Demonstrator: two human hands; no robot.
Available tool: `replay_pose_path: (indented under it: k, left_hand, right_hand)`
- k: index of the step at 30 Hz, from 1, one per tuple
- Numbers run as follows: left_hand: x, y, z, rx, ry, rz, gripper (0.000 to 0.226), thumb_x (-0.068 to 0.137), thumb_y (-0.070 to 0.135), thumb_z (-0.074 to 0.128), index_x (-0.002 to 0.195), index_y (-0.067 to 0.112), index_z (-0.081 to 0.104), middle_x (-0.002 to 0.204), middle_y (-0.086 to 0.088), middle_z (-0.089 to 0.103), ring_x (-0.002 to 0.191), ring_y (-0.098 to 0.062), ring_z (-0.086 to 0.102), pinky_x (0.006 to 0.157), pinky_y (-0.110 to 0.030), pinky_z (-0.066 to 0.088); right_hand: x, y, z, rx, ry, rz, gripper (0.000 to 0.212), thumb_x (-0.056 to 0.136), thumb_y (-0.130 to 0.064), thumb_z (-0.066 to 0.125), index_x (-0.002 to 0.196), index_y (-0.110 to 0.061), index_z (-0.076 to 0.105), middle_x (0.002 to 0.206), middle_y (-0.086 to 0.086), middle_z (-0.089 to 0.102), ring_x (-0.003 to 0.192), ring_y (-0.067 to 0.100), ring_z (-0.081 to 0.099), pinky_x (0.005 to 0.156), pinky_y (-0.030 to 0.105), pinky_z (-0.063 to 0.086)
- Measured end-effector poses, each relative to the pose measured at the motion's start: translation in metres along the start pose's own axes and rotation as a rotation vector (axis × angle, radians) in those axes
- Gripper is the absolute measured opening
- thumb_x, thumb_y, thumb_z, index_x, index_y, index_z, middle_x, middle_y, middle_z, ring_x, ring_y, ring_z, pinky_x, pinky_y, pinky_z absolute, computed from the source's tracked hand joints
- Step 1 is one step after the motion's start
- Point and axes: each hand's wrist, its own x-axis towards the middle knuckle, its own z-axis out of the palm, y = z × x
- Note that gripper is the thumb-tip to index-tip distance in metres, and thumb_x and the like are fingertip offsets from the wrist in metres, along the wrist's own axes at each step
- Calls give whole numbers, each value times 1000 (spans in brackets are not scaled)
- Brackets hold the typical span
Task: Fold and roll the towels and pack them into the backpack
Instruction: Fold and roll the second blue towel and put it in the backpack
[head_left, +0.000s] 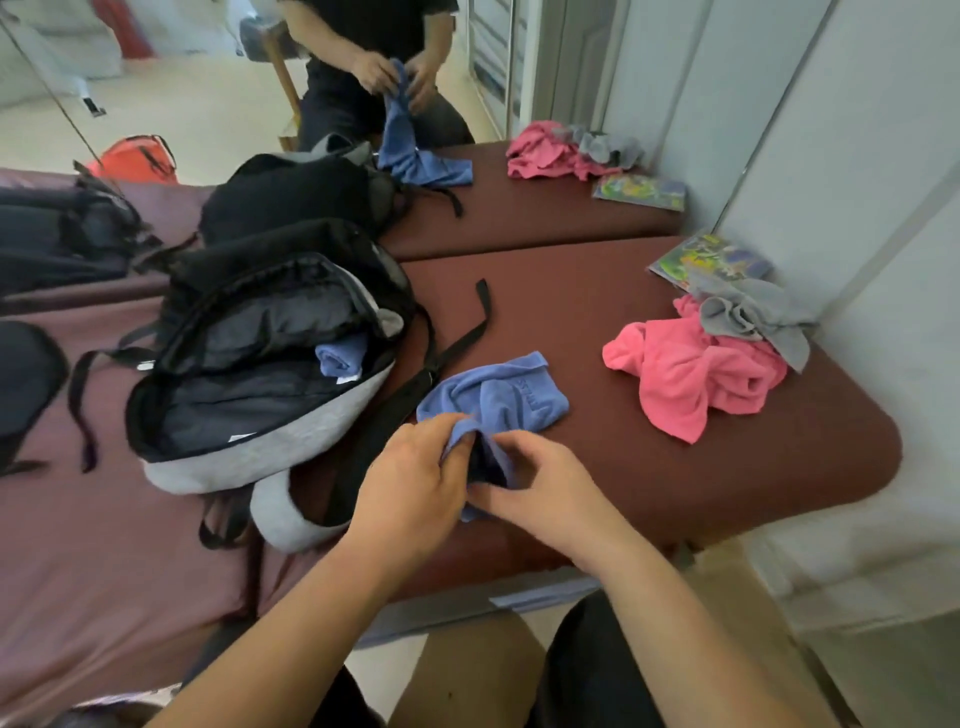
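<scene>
Brown padded desk (571, 312), open black-and-grey backpack (249, 415) on its left side, crumpled pink towel (685, 379) at right, blue towel (498, 400) near the front edge, left hand (410, 488) and right hand (545, 483) pinching its near end, grey towel (748, 312) lying on the pink one, rolled blue towel (340, 358) inside the backpack.

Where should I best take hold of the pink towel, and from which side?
Probably pinch the pink towel at its pointed near corner, coming from the near side. That corner lies free on the bench, while the grey towel rests on its far part.
</scene>
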Motion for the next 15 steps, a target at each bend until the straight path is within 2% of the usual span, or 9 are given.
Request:
replay_pose_path:
  k: [1,3,5,7,9,12,15]
  left_hand:
    - [-5,5,-8,-19,23,3,30,91,50,38,92,34,63,89,1,65,84,-16,59,75,-41,51]
    - [-16,15,-26,-50,90,34,29,92,51,41,77,31,55,73,1,60,72,-15,56,65,-38,47]
    - [-25,25,-42,-119,142,72,28,101,35,51,74,26,55,63,7,58,60,-9,53,56,-26,41]
    - [-32,36,-61,-213,193,108,37,104,20,52,69,30,47,58,12,52,53,-6,47,50,-15,31]
    - [-37,49,-80,-286,193,147,39,106,20,50,69,27,44,59,8,46,52,-6,41,50,-16,30]
    - [-40,70,-103,-392,179,178,37,108,25,47,77,6,48,66,-9,42,57,-7,37,52,-20,32]
    - [-36,85,-126,-479,210,166,41,108,30,46,73,11,41,63,-2,35,56,-10,35,51,-25,31]
  right_hand:
    - [-11,-7,11,6,63,-32,21,84,-26,84,101,-29,73,95,-12,75,88,1,70,74,17,55]
    - [-29,-21,26,51,154,-85,7,90,-26,78,90,-24,71,83,-3,73,77,9,68,68,26,55]
    - [-45,-32,37,56,170,-159,13,97,-24,70,84,-24,68,72,2,67,63,14,60,60,30,50]
    - [-58,-45,40,23,206,-231,22,101,-19,63,80,-26,64,62,1,58,53,10,46,51,21,40]
    - [-65,-58,35,19,277,-273,20,101,-12,59,88,-23,67,67,3,61,53,14,49,51,17,40]
    - [-66,-69,21,-76,315,-267,22,94,-3,58,95,-20,71,77,7,69,66,22,59,56,21,45]
    - [-65,-74,1,-174,363,-250,22,92,-5,61,91,-23,74,75,-6,70,63,6,55,56,17,42]
